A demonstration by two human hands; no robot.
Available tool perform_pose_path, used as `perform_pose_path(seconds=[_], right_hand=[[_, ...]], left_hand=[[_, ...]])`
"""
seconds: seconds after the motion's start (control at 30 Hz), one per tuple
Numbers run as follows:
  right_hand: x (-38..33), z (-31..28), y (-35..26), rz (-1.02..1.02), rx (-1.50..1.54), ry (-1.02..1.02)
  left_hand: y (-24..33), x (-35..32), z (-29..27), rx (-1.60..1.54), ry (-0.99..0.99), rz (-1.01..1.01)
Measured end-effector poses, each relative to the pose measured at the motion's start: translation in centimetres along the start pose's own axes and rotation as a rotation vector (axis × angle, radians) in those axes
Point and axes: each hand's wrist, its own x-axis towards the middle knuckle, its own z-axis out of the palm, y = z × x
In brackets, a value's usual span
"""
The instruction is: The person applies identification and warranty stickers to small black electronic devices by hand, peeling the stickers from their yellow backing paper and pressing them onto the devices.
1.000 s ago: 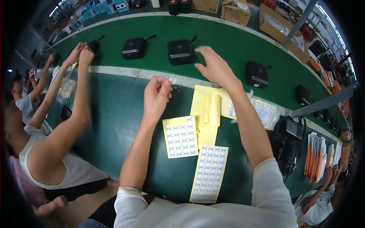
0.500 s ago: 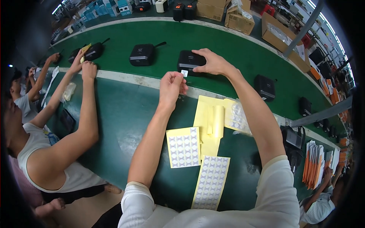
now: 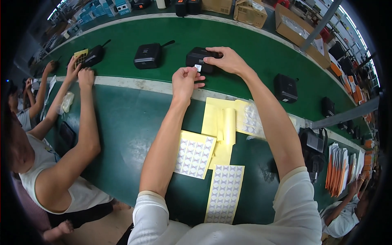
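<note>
A boxy black device [image 3: 197, 56] with rounded corners sits on the green belt, tilted slightly so its front side faces me. My right hand [image 3: 227, 61] grips its right end, thumb on the front and fingers over the top. Between thumb and forefinger of my left hand [image 3: 185, 84] is a small white square sticker [image 3: 198, 67], held against or just in front of the device's lower front; whether it touches I cannot tell. The other left fingers are loosely spread. Below my hands lie a sticker sheet [image 3: 195, 155], partly behind my left forearm, and a second sticker sheet [image 3: 225, 194].
Yellow backing paper [image 3: 212, 118] and a clear plastic bag [image 3: 254, 118] lie on the table. More black devices [image 3: 147, 56] [image 3: 285, 87] stand along the belt. At left a co-worker's arms [image 3: 87, 114] reach onto it. A metal post [image 3: 347, 114] crosses at right, near stacked orange-white cartons [image 3: 337, 169].
My left hand has brought the sticker up to the device's front. The device has turned a little under my right hand. The near-left sticker sheet looks tilted, and the whole view has shifted slightly.
</note>
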Motion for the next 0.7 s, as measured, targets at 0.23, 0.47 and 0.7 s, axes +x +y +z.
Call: perform_pose_path(seconds=[0.23, 0.47, 0.7], right_hand=[[-0.6, -0.7, 0.6, 0.023, 0.033, 0.000], [-1.5, -1.3, 0.5, 0.014, -0.036, 0.007], [-2.8, -2.6, 1.0, 0.021, -0.055, -0.037]], left_hand=[[-0.5, 0.6, 1.2, 0.000, 0.019, 0.003], [-1.3, 0.6, 2.3, 0.029, 0.090, 0.062], [0.6, -1.2, 2.3, 0.410, 0.089, -0.044]])
